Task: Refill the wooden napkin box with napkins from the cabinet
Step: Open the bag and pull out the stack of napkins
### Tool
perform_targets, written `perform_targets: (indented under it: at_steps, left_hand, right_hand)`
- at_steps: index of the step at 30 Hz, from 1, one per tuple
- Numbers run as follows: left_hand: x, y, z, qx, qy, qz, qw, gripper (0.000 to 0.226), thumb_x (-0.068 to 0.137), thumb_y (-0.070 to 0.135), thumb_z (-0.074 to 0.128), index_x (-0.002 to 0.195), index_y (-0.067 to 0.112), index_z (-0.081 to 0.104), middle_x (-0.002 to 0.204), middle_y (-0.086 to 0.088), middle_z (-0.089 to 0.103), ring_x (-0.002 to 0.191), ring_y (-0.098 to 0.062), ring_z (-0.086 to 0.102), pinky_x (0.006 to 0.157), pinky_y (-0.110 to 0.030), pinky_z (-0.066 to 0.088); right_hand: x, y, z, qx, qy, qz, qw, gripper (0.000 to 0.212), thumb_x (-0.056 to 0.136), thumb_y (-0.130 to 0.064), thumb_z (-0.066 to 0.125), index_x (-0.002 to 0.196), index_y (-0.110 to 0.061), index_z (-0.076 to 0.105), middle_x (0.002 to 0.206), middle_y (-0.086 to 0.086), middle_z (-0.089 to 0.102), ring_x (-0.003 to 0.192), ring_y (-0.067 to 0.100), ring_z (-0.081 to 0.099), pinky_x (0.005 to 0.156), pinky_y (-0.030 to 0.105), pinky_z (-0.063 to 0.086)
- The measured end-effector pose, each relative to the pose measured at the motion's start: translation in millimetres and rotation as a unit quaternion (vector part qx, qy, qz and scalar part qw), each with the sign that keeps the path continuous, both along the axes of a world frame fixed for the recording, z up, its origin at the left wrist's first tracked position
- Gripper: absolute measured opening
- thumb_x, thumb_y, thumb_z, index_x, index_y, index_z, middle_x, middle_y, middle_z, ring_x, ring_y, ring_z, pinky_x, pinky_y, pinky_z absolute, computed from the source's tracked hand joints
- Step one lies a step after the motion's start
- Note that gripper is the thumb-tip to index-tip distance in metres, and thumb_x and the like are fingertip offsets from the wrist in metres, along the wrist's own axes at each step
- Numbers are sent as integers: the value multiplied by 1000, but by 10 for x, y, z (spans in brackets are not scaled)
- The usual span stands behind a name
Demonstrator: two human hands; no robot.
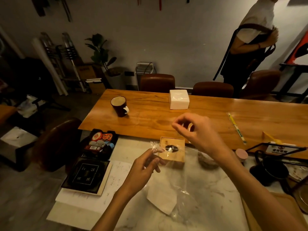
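The wooden napkin box [173,155], with a dark oval slot in its lid, stands on the marble counter [208,185] at the edge of the wooden table. My left hand [143,167] pinches a sheet of clear plastic wrap [181,195] just left of the box, and the film drapes down over the counter. A loose white napkin [162,200] lies under that film. My right hand [198,130] hovers above and behind the box with its fingers curled; whether it grips the film is unclear. A white stack of napkins [179,99] sits farther back on the wooden table [150,120].
A dark mug [119,105] stands on the table's left part. Black trays of small items [100,144] and a dark framed plate [86,175] lie at my left. A kettle stand [270,169] is at right. Brown chairs line the far side, and a person [250,39] stands at back right.
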State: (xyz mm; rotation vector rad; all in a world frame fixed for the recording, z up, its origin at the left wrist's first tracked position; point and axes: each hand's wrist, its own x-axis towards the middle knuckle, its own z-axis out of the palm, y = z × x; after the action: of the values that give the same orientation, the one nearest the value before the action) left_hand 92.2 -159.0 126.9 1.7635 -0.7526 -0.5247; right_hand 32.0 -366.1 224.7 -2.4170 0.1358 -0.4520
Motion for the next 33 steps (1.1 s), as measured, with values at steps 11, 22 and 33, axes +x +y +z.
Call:
perform_targets:
  at_steps: [11, 22, 33]
  left_hand:
    - [-27, 1, 83, 34, -58, -35, 997, 28, 102, 27, 47, 129, 32, 50, 106, 9, 73, 87, -14, 70, 79, -37, 56]
    - [4, 36, 92, -11, -13, 12, 1000, 34, 101, 20, 48, 132, 34, 47, 102, 7, 75, 85, -19, 69, 77, -30, 54]
    - [28, 32, 80, -44, 15, 23, 999, 27, 100, 23, 49, 124, 32, 55, 102, 0, 75, 88, -23, 71, 79, -46, 54]
  right_hand:
    - [21, 299, -199, -174, 26, 131, 976, 20, 92, -30, 62, 107, -22, 71, 99, -4, 73, 92, 12, 66, 77, 30, 56]
    - [-72, 157, -249, -86, 20, 15, 996, 54, 81, -52, 64, 129, -30, 53, 116, -13, 59, 102, 1, 51, 79, 15, 42]
    - [-222, -96, -255, -170, 20, -26, 985, 52, 85, -47, 56, 135, -35, 48, 119, -15, 65, 114, 6, 55, 89, 25, 42]
